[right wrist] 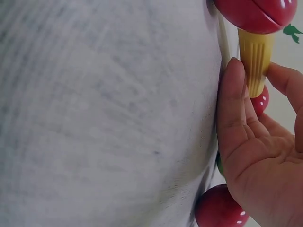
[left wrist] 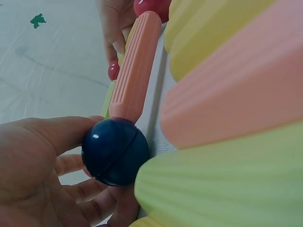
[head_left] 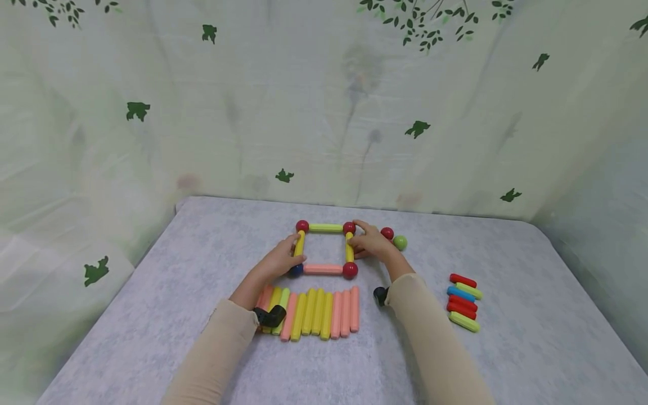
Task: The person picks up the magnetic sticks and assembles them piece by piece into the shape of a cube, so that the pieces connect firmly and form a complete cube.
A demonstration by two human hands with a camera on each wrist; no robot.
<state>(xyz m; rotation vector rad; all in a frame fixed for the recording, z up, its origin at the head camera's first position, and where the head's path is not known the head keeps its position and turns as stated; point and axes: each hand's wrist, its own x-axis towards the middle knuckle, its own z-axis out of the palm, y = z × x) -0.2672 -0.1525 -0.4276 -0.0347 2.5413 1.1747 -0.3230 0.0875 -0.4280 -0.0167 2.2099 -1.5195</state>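
Note:
A four-sided frame of toy building rods and balls lies on the table. It has a green rod [head_left: 325,228] at the back, a pink rod [head_left: 323,269] in front and yellow rods at the sides. Three corners are red balls; the front left one is a blue ball [left wrist: 116,151]. My left hand [head_left: 278,260] holds the left yellow rod [head_left: 300,243] by the blue ball, thumb against the ball. My right hand [head_left: 373,243] pinches the right yellow rod [right wrist: 255,61], one finger reaching the back right red ball [head_left: 349,227].
In front of the frame lies a row of pink, yellow and green rods [head_left: 318,312], partly under the left wrist. A loose red ball [head_left: 387,233] and a green ball [head_left: 400,242] sit beyond the right wrist. Several short coloured rods [head_left: 462,304] are stacked in a column at right.

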